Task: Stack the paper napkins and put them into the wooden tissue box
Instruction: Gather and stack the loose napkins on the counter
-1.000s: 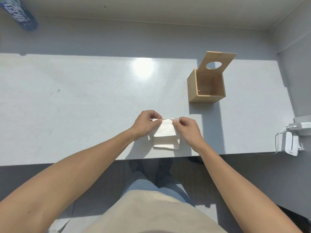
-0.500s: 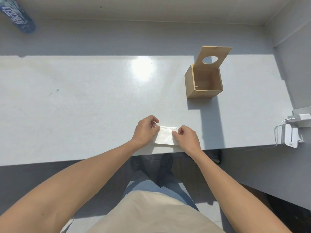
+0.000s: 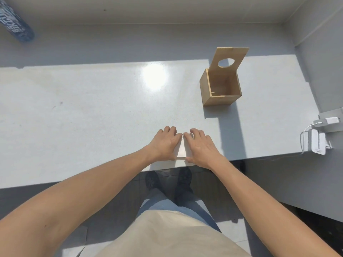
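A white folded paper napkin stack [image 3: 181, 150] lies flat on the white table [image 3: 89, 112], close to its front edge. My left hand [image 3: 164, 143] presses on the stack's left part and my right hand [image 3: 200, 147] on its right part, so only a narrow strip shows between them. Both palms face down, fingertips nearly touching at the stack's far edge. The wooden tissue box [image 3: 215, 98] stands farther back and to the right. Its lid [image 3: 235, 54], with a round hole, is tilted up, and the inside looks empty.
A blue bottle [image 3: 15, 25] lies at the far left corner. White chargers with a cable [image 3: 316, 142] sit at the table's right end. A grey wall borders the right side. My legs and shoes show below the table's front edge.
Both hands lowered the napkin from a pinched, lifted hold onto the table, then flattened over it. The hands moved closer together and cover most of it.
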